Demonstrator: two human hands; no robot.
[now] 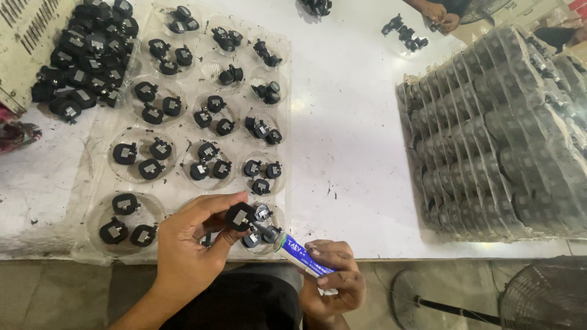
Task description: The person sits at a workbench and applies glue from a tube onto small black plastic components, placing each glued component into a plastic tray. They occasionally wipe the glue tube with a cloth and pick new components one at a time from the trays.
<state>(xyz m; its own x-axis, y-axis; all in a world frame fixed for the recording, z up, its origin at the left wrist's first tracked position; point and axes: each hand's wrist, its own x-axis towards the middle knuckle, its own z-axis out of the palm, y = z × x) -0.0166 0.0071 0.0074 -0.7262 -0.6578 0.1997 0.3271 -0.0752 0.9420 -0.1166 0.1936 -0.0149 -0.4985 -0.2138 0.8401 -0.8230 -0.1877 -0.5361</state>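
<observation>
Both hands [189, 244] [333, 278] low, fingers curled.

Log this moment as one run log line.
left hand: holds black part | right hand: holds glue tube | nozzle at part | above clear tray

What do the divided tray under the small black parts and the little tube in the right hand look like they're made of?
The clear divided tray looks like thin moulded plastic: see-through, glossy, with the white table showing through. The small blue-and-white tube in the right hand seems soft metal or plastic, with a smooth printed skin; the picture leaves it open which.
</observation>
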